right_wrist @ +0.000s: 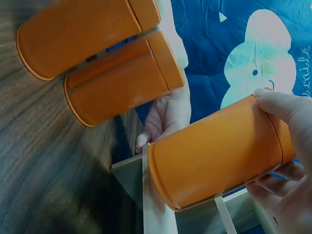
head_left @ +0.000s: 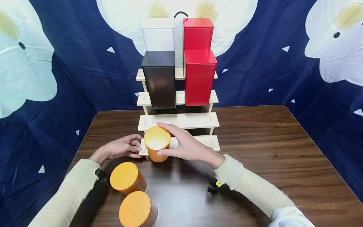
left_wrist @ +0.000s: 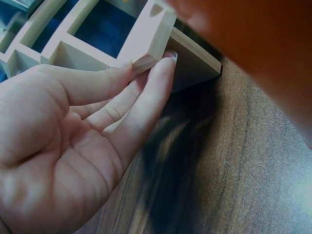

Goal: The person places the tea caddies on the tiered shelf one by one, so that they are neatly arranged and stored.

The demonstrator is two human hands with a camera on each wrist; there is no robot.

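Two tins (head_left: 135, 209) are standing nearest; right hand (head_left: 185, 144) is gripping a third tin (head_left: 157, 140) near-upright, beside left hand (head_left: 122, 147) pinching the bottom step (head_left: 209, 142).

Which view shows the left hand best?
Left wrist: the left hand is large and close, palm visible, gripping the wooden rack. Head shows it smaller, from above; right wrist shows it partly hidden by orange canisters.

round tins (head_left: 157, 137): of orange colour | boxes (head_left: 200, 82): two red, one black, one white | rack (head_left: 178, 121): pale beige | tabletop (head_left: 263, 148): brown, dark-streaked | cloth (head_left: 85, 53): navy with white shapes
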